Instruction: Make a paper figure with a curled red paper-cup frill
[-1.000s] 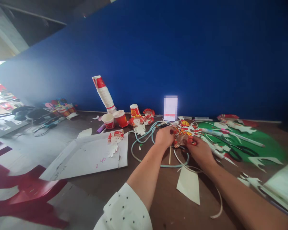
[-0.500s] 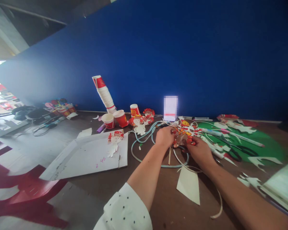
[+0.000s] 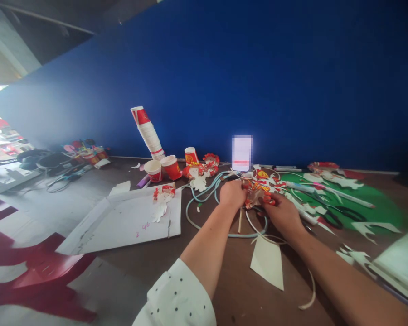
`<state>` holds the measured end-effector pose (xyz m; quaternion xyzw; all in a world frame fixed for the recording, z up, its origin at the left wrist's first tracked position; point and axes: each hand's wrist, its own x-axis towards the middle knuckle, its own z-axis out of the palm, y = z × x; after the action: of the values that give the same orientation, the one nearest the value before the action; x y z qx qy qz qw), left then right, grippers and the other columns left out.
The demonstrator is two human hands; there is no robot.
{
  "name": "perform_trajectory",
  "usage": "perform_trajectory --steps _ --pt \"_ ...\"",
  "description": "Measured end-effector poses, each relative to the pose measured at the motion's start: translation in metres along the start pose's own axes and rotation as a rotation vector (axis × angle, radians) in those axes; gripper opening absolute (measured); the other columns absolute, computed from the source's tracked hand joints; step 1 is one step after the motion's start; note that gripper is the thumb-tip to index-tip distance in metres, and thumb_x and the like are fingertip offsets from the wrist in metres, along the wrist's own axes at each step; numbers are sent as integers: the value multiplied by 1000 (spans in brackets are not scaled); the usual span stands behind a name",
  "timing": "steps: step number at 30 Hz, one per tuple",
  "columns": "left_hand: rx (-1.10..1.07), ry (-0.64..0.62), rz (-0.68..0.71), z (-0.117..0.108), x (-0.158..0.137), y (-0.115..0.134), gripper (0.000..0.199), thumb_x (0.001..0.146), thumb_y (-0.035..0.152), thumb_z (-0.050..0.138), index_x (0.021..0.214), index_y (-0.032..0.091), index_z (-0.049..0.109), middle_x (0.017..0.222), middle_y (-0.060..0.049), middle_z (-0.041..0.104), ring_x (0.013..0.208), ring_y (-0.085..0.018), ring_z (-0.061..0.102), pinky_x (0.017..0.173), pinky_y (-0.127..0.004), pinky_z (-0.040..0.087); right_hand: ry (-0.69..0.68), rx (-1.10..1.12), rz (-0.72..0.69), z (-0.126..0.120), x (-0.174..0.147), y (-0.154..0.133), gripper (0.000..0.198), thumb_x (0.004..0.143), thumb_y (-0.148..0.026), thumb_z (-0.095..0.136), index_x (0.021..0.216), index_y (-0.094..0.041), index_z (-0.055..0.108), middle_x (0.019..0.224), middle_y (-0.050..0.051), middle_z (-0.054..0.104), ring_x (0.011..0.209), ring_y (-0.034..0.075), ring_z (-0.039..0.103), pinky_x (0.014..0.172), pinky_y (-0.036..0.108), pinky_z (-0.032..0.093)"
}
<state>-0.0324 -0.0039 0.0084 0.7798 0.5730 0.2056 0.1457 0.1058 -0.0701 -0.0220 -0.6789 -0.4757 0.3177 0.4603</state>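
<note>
Between my two hands is a red, yellow and white paper cut-out (image 3: 256,197), seemingly cut from a paper cup. My left hand (image 3: 234,194) grips its left side, fingers closed and partly hidden. On the right edge, my right hand (image 3: 281,210) pinches it between thumb and fingers. A thin wooden stick (image 3: 240,220) points down from just below the cut-out; whether it is joined to it I cannot tell. Light blue cable (image 3: 193,222) loops on the table around and beneath my hands. Under my right wrist lies a pale paper piece (image 3: 268,262).
A tall leaning stack of paper cups (image 3: 150,138) stands at the back, near single cups (image 3: 171,167). A white board (image 3: 122,224) lies left, bearing another cut-out (image 3: 163,199). Scissors (image 3: 340,215), pens and scraps cover the green patch (image 3: 377,199). A lit phone screen (image 3: 242,153) leans against the blue partition.
Almost nothing differs. Both hands stay on the paper cut-out, which has shifted or tilted very slightly between them.
</note>
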Motion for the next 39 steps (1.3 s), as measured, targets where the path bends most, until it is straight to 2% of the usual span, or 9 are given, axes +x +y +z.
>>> perform_trajectory --steps 7,16,22,32,39 --pt "-25 -11 -14 1 2 0 23 76 25 53 91 21 71 92 -8 71 91 -23 64 81 -31 48 10 16 9 0 1 3 23 73 -30 58 91 -18 64 79 5 69 57 19 67 53 28 53" --pt "-226 -47 -90 -2 5 -5 24 75 26 56 93 23 71 90 -3 72 87 -18 64 79 -25 48 42 -19 9 -2 -2 -4 22 74 -31 59 90 -19 65 77 5 71 52 18 66 43 24 46" --pt "-291 -53 -105 -1 7 -8 24 72 27 59 91 22 72 88 -3 72 81 -17 64 75 -25 48 30 -25 32 -3 -4 -8 21 74 -32 59 88 -18 65 78 6 71 52 18 66 46 25 49" --pt "-158 -55 -82 -3 4 -3 25 74 25 56 93 22 72 90 -5 72 88 -20 65 78 -26 48 9 16 -4 0 0 1 20 75 -32 59 89 -20 65 76 4 69 54 18 66 49 27 52" --pt "-81 -38 -50 -2 4 -2 26 75 24 55 95 23 72 93 -6 72 91 -21 64 81 -28 48 0 33 10 1 0 -1 24 75 -34 59 92 -18 65 83 6 70 58 19 67 53 28 54"
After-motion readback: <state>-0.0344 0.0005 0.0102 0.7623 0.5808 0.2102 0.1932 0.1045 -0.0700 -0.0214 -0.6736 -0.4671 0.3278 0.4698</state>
